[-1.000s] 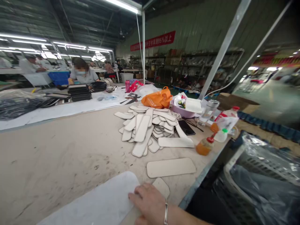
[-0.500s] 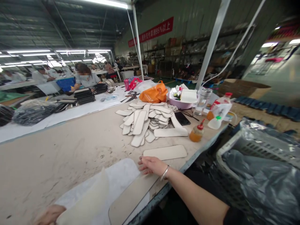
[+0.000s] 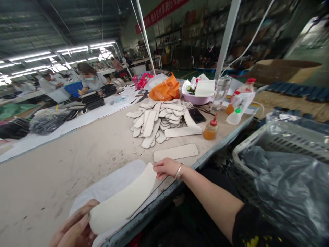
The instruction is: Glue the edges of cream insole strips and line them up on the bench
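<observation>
A long cream-coloured strip (image 3: 123, 199) with rounded ends is stretched between my two hands at the table's near edge. My left hand (image 3: 78, 224) pinches its near end between thumb and fingers. At the far end, my right hand (image 3: 166, 168), with a silver bangle at the wrist, grips the corner. Beneath the strip lies a white sheet (image 3: 108, 181), and the dark edge of another flat piece shows under it. Just beyond my right hand a similar beige strip (image 3: 176, 152) lies flat on the table. Farther back is a loose heap of such strips (image 3: 156, 120).
Right of the heap stand a red-capped glue bottle (image 3: 210, 128), a phone (image 3: 196, 115) and a glass bottle (image 3: 221, 94). An orange bag (image 3: 166, 89) and a purple basin (image 3: 199, 99) are behind. A grey plastic crate (image 3: 246, 140) flanks the table. A co-worker (image 3: 89, 80) sits across.
My left hand has brought the cream strip up and right over the beige piece. My right hand, earlier resting with fingers apart on that piece, now grips the strip's far end. The view has shifted.
</observation>
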`<state>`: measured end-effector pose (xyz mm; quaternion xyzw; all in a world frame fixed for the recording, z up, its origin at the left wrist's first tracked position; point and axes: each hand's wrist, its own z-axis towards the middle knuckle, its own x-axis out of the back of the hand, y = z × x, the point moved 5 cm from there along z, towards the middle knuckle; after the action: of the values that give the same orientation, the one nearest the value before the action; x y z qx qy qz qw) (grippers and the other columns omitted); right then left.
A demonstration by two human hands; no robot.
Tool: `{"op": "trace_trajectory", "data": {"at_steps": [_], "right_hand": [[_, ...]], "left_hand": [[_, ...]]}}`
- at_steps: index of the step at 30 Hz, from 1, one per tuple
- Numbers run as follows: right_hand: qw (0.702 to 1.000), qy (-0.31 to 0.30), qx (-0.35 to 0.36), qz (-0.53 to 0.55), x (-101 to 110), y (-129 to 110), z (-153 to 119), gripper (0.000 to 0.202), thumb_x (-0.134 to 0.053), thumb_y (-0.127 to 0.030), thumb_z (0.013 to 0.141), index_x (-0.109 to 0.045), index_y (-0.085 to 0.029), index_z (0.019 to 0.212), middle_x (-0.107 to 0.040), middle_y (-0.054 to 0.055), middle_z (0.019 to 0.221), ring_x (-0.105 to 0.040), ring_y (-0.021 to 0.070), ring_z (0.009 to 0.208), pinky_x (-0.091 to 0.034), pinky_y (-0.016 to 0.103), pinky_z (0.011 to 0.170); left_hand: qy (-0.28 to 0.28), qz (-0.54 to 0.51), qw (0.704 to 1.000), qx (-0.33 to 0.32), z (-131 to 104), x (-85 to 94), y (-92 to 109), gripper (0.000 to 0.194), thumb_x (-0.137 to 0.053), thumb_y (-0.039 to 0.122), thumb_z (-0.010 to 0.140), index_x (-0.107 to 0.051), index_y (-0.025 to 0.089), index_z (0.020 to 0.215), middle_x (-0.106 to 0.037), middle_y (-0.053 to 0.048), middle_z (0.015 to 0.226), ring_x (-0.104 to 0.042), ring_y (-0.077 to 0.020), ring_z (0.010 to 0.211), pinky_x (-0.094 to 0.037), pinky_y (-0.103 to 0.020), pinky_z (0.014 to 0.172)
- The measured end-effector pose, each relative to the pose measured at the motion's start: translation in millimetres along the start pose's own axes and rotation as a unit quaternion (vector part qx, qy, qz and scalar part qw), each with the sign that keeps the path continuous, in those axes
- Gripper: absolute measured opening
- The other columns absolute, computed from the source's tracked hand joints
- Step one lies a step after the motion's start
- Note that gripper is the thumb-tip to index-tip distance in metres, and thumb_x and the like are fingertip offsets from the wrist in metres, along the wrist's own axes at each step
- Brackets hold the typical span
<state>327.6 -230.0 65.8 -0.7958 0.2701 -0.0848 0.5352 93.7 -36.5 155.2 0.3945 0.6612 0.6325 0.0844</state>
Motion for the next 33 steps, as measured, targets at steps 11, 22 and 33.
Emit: {"op": "trace_trajectory", "data": {"at_steps": [11,22,33], "right_hand": [[0.953,0.165,-0.020,-0.253,52,20,10,0.013,-0.065,-0.026,0.070,-0.064,-0.017,0.078,-0.062,-0.001,0.054,-0.059,0.0122,0.051,-0.042,0.019,0.049],[0.915,0.183,-0.033,-0.357,55,24,14,0.021,-0.065,-0.022,0.065,-0.060,-0.019,0.085,-0.062,-0.003,0.057,-0.060,0.0120,0.059,-0.041,0.020,0.056],[0.893,0.191,-0.016,-0.407,54,18,12,0.032,-0.062,-0.015,0.064,-0.057,-0.017,0.096,-0.064,-0.001,0.069,-0.059,0.0134,0.067,-0.040,0.022,0.061]], "left_hand": [[-0.063,-0.037,0.993,0.098,9,-51.5,-61,0.031,-0.059,0.050,0.066,-0.052,0.020,0.065,-0.036,0.006,0.052,-0.033,-0.0094,0.047,-0.028,-0.021,0.043],[-0.087,0.005,0.984,0.152,17,-60.1,-89,0.035,-0.054,0.053,0.066,-0.054,0.018,0.071,-0.048,0.004,0.048,-0.038,-0.0099,0.043,-0.024,-0.020,0.039],[-0.099,0.207,0.971,0.068,26,-58.4,-96,0.042,-0.056,0.059,0.066,-0.057,0.018,0.071,-0.051,0.004,0.049,-0.046,-0.0123,0.046,-0.031,-0.022,0.045]]}}
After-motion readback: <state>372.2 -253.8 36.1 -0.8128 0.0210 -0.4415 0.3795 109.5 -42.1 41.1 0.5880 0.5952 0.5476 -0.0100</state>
